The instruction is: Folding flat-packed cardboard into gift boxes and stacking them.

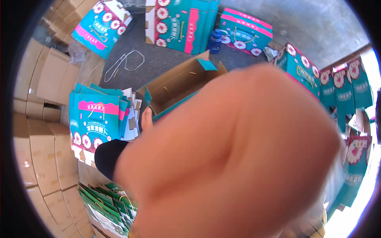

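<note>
An opened teal cardboard gift box [174, 85] lies in the middle, its brown inside showing and a teal flap raised at the far right corner. At its near left corner is my left hand [147, 119], fingers closed against the box's edge. A black sleeve [109, 156] shows below that hand. My right hand [246, 139] is raised very close to the camera, large and blurred. It covers the middle and lower right, including the box's near right part. Its fingers cannot be made out, nor whether anything is in them.
Folded teal gift boxes [99, 119] stand stacked at left, green ones [105, 206] below. Brown cartons [43, 146] line the left side. Farther off are more teal boxes [174, 25], a blue bottle [214, 41] and a white strap loop [127, 61] on the floor.
</note>
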